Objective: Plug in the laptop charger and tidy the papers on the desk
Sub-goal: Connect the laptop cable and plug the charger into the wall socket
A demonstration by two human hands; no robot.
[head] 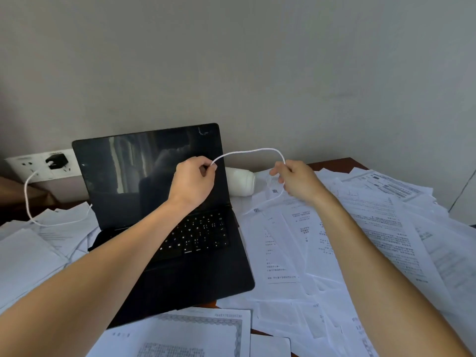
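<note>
A black laptop stands open on the desk with a dark screen. A white charger cable arches between my two hands above it. My left hand pinches the cable in front of the screen. My right hand pinches it to the right, over the papers. A black charger brick sits in the white wall socket strip at the left, and the cable loops down from there behind the laptop. Printed sheets lie scattered across the desk on both sides.
A white plastic bottle lies on its side behind the laptop's right edge. A bordered certificate sheet lies at the front. The brown desk shows at the back right, with a grey wall behind.
</note>
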